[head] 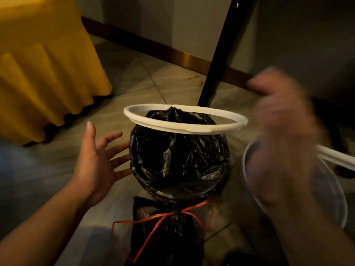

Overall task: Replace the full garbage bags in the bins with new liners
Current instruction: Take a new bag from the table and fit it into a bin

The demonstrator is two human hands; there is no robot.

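Tiled floor (134, 77); black-lined bin (179, 162) centre, white retaining ring (184, 120) tilted above its mouth. Nearer, left hand (98, 160) spread just beside bin; right hand (284, 135) blurred, grip unreadable.

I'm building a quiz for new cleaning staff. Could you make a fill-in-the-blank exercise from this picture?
1. The ring above the open liner is ____ in colour.
2. That liner is ____ in colour.
3. The draped cloth on the left is ____ in colour.
4. The left hand, fingers spread beside the liner, holds ____.

Missing words: white; black; yellow; nothing.
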